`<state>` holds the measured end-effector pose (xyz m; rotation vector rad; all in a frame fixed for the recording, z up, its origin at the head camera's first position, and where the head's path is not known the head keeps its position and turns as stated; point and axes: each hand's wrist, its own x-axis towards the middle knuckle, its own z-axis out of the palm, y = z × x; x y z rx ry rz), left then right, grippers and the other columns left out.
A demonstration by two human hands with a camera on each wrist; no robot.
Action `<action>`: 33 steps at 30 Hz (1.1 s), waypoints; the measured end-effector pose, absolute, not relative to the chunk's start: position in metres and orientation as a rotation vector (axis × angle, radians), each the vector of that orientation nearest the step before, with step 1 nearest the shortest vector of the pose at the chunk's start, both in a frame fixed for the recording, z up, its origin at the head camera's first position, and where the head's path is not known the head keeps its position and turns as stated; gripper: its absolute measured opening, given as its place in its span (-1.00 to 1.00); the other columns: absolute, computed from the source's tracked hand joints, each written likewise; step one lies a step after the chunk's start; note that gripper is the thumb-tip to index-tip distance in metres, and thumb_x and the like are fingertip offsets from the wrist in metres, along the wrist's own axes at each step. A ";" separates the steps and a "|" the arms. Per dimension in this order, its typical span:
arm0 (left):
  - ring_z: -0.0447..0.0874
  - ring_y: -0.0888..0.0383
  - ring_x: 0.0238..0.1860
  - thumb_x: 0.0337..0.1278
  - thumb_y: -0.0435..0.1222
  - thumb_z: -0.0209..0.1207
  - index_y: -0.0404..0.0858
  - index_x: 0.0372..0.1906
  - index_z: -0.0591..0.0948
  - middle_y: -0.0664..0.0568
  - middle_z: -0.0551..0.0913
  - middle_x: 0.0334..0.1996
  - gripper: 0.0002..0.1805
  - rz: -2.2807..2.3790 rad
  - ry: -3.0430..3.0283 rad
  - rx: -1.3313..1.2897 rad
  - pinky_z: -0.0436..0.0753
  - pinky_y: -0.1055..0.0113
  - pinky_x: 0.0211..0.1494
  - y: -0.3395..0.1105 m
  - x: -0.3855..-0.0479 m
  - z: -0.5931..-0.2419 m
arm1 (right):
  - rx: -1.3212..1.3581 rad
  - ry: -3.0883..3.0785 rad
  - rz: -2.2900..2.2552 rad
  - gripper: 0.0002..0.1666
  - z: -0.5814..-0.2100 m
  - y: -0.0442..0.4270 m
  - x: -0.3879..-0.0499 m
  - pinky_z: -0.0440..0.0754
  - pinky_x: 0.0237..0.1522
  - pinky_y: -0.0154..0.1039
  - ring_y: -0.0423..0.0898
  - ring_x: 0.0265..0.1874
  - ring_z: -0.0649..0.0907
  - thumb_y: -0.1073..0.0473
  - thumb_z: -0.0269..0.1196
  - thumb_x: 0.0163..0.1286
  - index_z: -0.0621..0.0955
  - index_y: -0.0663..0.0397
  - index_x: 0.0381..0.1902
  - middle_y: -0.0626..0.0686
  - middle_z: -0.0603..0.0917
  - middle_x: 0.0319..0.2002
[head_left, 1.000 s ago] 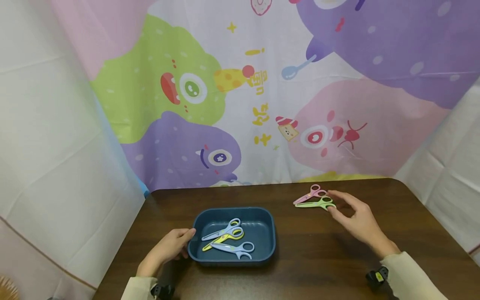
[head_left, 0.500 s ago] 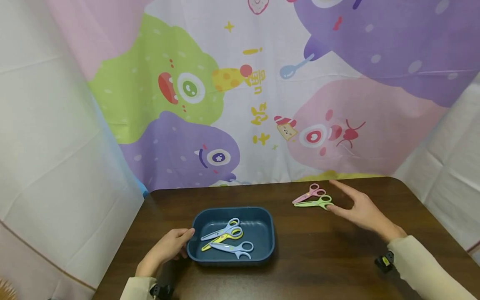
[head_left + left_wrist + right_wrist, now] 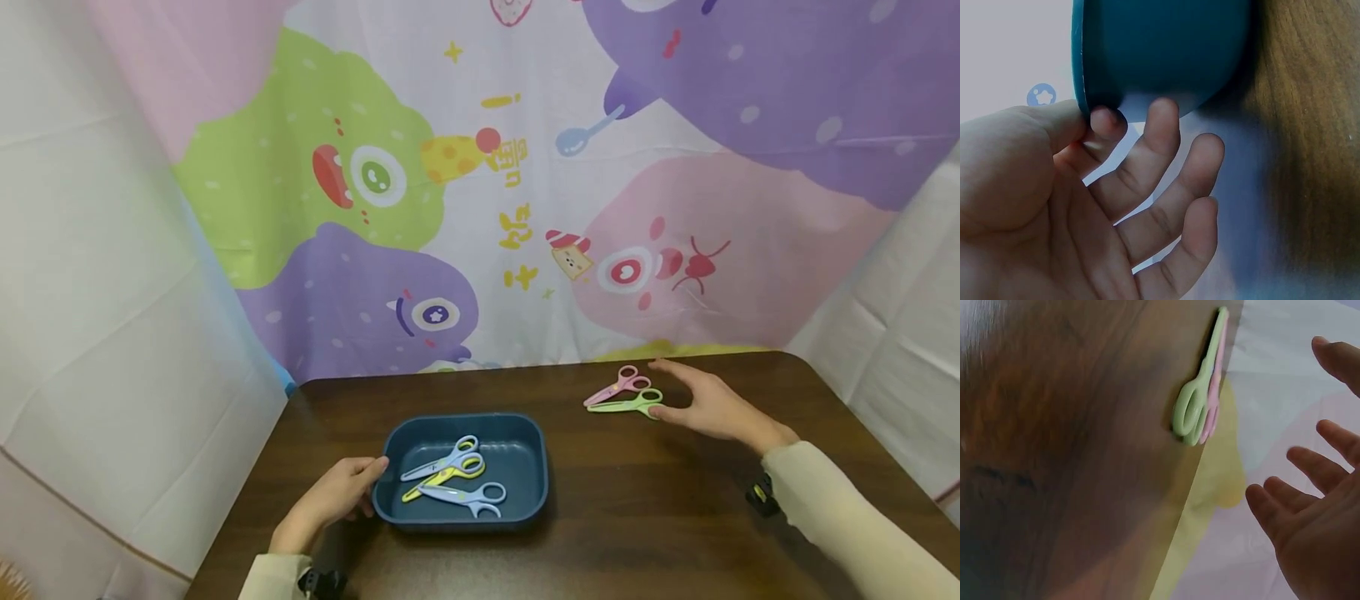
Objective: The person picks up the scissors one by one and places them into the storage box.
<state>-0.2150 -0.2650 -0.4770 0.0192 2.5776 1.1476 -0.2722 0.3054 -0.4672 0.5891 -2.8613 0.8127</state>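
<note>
In the head view, my left hand (image 3: 333, 496) pinches the left rim of a dark blue plastic tray (image 3: 517, 450) between thumb and index finger. The left wrist view shows the remaining fingers spread loosely under the tray wall (image 3: 1166, 44). Inside the tray lie an upper blue pair of scissors (image 3: 441, 463), yellow scissors (image 3: 452, 475) partly beneath it, and a lower blue pair (image 3: 459, 497). Towards the back right, pink scissors (image 3: 621, 386) and green scissors (image 3: 618, 407) lie side by side. My right hand (image 3: 708, 407), fingers spread, hovers beside their handles; the right wrist view shows it apart from the green scissors (image 3: 1194, 403).
The dark wooden table (image 3: 637, 517) carries the tray and the scissors. Behind its back edge hangs a printed cartoon curtain (image 3: 525, 317). White cloth (image 3: 112, 292) hangs on the left, with more on the right.
My right hand first drew back from the scissors handles, fingers spreading wider, then came slightly left towards them again. My left hand and all the scissors stayed in place.
</note>
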 end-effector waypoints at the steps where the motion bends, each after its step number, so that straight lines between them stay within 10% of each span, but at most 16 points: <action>1: 0.65 0.06 -0.49 0.60 0.02 -0.02 -0.28 -0.31 0.62 0.03 0.60 -0.56 -0.51 1.145 2.580 0.019 0.56 0.18 -0.46 -0.265 -0.216 -0.476 | 0.594 -2.870 0.802 -0.07 -0.467 0.306 -0.275 0.39 0.28 0.43 0.42 0.39 0.44 -0.15 0.47 0.29 0.39 0.14 0.47 0.34 0.44 0.43; 33: 0.66 0.08 -0.50 0.59 0.04 -0.02 -0.25 -0.30 0.64 0.03 0.60 -0.54 -0.51 1.128 2.586 0.009 0.57 0.19 -0.47 -0.265 -0.217 -0.475 | 0.591 -2.982 0.830 -0.62 -0.511 0.308 -0.316 0.63 0.03 0.20 0.21 -0.05 0.70 0.26 0.38 0.32 0.65 0.37 0.04 0.26 0.73 -0.06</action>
